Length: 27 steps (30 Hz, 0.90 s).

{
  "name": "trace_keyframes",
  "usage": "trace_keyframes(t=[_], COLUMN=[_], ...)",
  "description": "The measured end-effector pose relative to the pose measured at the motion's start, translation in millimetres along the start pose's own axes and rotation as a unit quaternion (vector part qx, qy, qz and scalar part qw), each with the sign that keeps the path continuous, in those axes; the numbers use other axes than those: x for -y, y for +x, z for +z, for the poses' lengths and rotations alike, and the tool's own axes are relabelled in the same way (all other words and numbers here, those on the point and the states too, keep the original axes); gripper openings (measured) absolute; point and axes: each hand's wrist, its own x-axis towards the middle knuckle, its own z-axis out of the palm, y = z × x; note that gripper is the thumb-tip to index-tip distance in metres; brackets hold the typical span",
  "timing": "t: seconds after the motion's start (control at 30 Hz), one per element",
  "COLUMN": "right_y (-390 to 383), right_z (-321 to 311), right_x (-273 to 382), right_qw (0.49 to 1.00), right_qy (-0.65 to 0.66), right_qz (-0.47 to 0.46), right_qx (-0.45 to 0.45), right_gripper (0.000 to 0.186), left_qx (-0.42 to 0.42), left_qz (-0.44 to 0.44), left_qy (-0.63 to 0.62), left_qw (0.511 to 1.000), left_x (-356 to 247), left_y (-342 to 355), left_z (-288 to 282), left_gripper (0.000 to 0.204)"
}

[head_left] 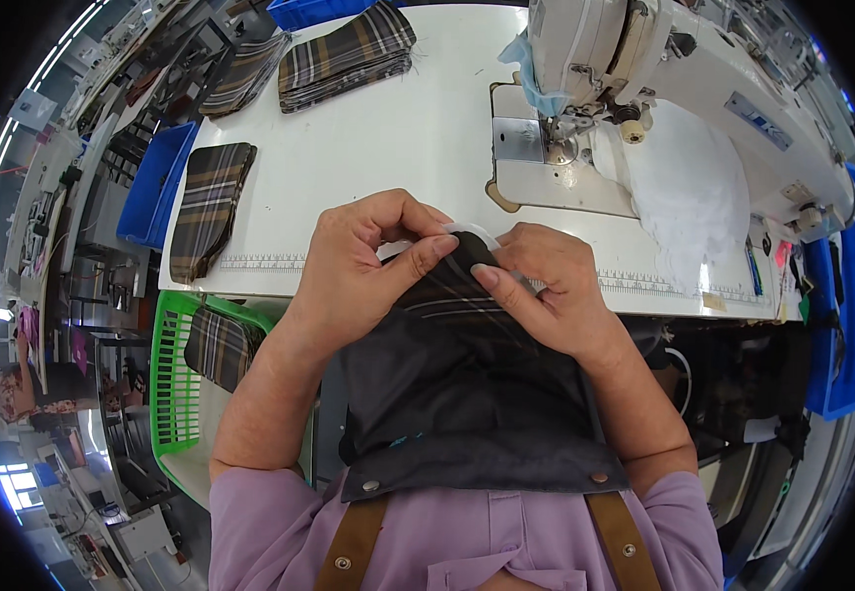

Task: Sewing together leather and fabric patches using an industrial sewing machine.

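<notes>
A dark plaid fabric piece [462, 271] hangs at the table's front edge, over my dark apron [457, 394]. A curved white edge [472, 232] shows along its top; whether this is a lining or a separate piece I cannot tell. My left hand [359, 261] pinches the fabric's upper left edge between thumb and fingers. On the other side, my right hand [551, 281] grips the upper right edge, its thumb lying on the plaid face. Some fingertips of both hands are hidden behind the cloth.
Beyond my right hand stands a white sewing machine [600, 54], with white cloth [689, 187] beside it. Plaid stacks lie back left [349, 59], and a further plaid pile [211, 207] lies near the left edge. A green basket [173, 379] holding plaid cloth [221, 345] stands below.
</notes>
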Motion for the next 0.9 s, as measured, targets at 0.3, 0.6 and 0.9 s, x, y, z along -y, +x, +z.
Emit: trace_keyframes(t=[0.3,0.6,0.9], right_y=[-9,-9,-8], right_z=[7,10,12], right_x=[3,1,-1], right_qw=[0.974,0.968,0.967], right_qy=[0.151,0.165,0.165], right_qz=[0.149,0.163,0.176], right_qx=[-0.082,-0.094,-0.085], right_gripper=[0.007,0.009,0.01], left_qx=[-0.108,-0.131,-0.132], left_qz=[0.017,0.04,0.038], left_qy=[-0.004,0.001,0.0], left_qw=[0.994,0.991,0.991], left_x=[2,8,9], left_y=[-13,-15,-12], left_z=[13,16,17], left_gripper=[0.008,0.009,0.006])
